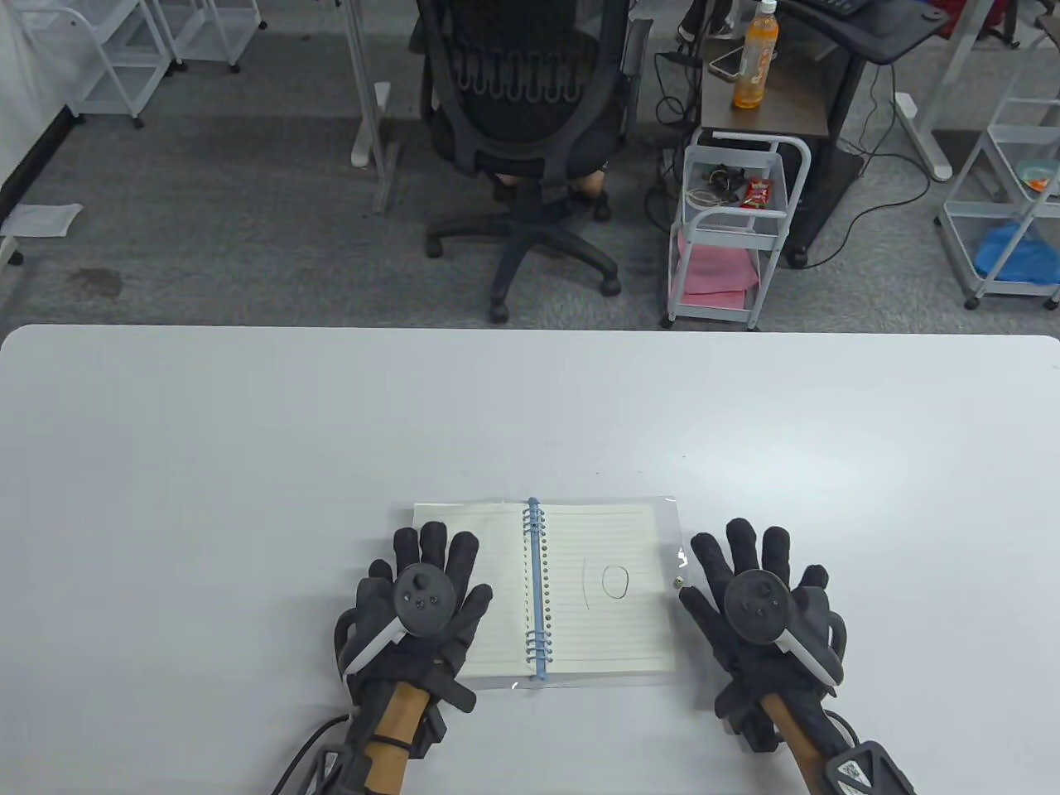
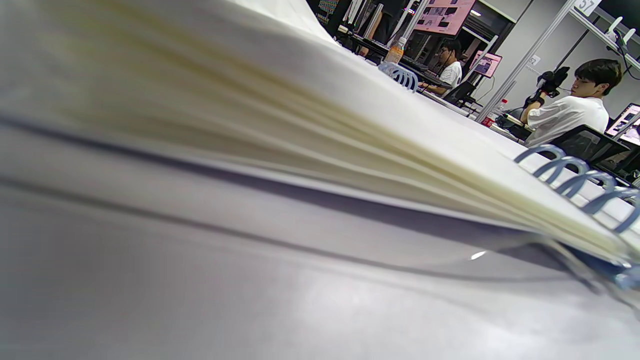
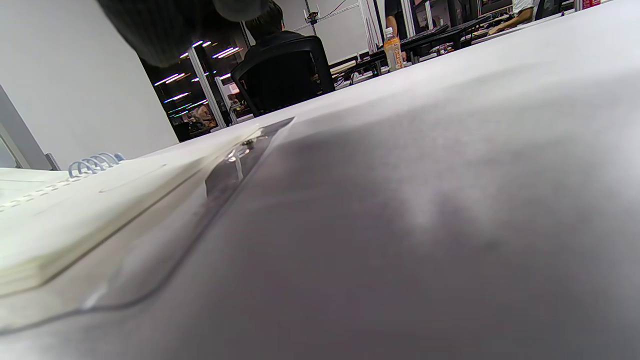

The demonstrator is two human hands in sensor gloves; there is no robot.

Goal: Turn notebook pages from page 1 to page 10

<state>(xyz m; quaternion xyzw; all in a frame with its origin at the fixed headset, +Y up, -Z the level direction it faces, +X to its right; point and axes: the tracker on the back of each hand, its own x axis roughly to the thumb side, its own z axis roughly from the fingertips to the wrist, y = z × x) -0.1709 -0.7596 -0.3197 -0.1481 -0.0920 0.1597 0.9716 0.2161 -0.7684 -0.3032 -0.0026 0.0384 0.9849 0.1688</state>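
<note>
A spiral notebook lies open on the white table, its right page marked "10" in pen. Blue rings run down its middle. My left hand rests flat, fingers spread, on the left page. My right hand rests flat on the table just right of the notebook's clear plastic cover, holding nothing. The left wrist view shows the stacked page edges and rings close up. The right wrist view shows the page stack and the cover edge.
The table's far edge runs across the table view. Beyond it stand a black office chair, a white cart and a side table with an orange bottle. Bare tabletop lies to the left, right and beyond the notebook.
</note>
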